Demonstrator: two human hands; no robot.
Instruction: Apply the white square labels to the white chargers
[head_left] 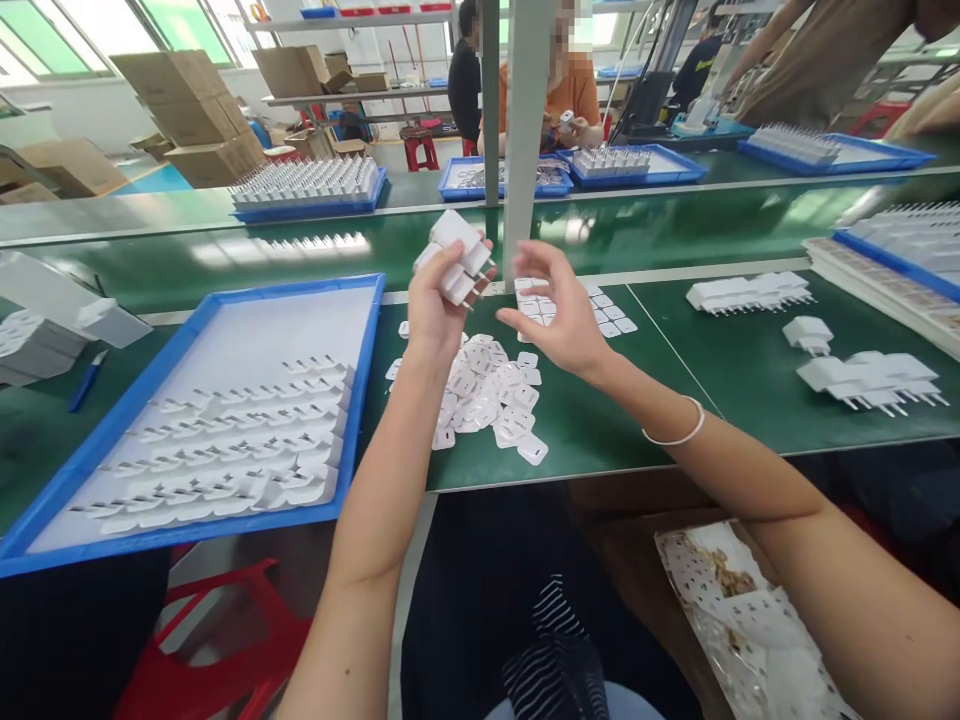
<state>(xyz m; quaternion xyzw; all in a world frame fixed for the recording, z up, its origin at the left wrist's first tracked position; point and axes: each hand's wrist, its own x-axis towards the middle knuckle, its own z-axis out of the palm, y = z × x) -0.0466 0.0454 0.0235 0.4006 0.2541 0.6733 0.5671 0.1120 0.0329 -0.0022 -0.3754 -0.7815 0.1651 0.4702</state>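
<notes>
My left hand (442, 300) is closed around a few white charger plugs (459, 250), their metal pins pointing right. Beside it, my right hand (559, 310) is raised with fingers apart and nothing visible between them. Below both hands lies a loose pile of small white cover plates (487, 390), each with a slot. Behind my right hand is a sheet of white square pieces (611, 318) in rows, partly hidden by that hand. On the left, a blue-rimmed tray (367, 330) holds rows of white chargers (232, 440) with their pins up.
More chargers (870, 378) lie on the green bench at right, beside a stacked tray (885, 270). A blue-handled tool (88, 380) lies at far left. A post (521, 150) rises ahead. Across the bench a person in orange (581, 95) holds a white piece.
</notes>
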